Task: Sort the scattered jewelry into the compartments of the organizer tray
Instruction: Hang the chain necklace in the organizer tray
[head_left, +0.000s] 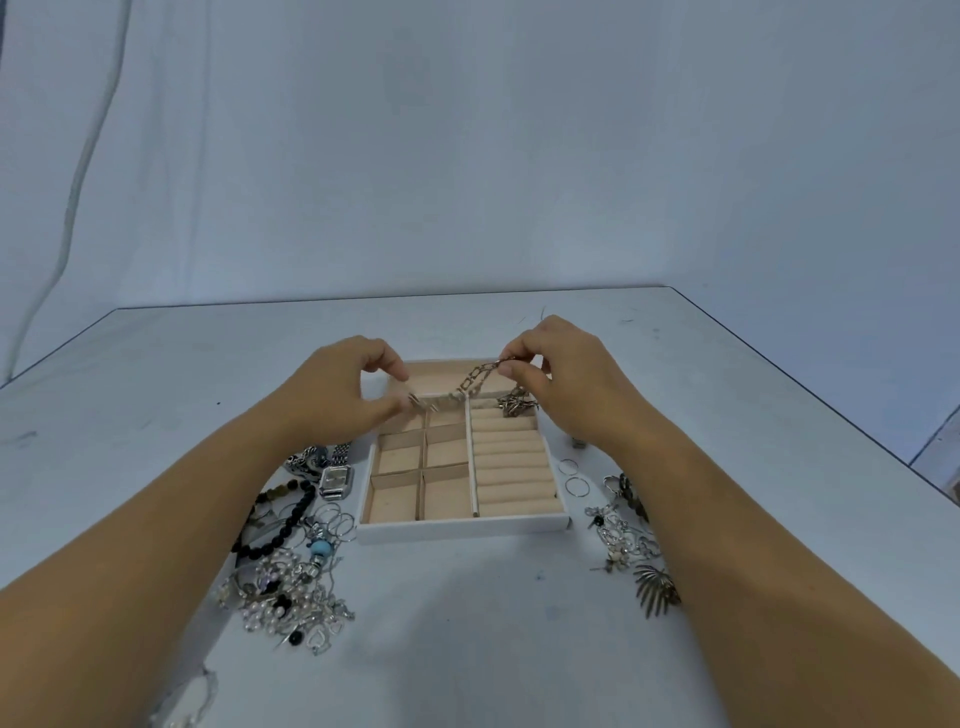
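Observation:
A white organizer tray (457, 529) with beige lining stands mid-table, small square compartments on its left and ring rolls on its right. A chunky metal chain (471, 383) stretches over the tray's far end. My left hand (343, 387) pinches one end of it at the left, and my right hand (561, 379) pinches the other end higher up at the right. Part of the chain droops in a bunch (514, 405) onto the top ring roll. Scattered jewelry lies on both sides of the tray.
Left of the tray lie a silver watch (335, 478), a black bead bracelet (283, 514), thin rings and a tangle of pearls and silver pieces (291, 597). On the right are hoop rings (574, 478), silver earrings (618, 530) and a dark leaf-shaped piece (655, 590).

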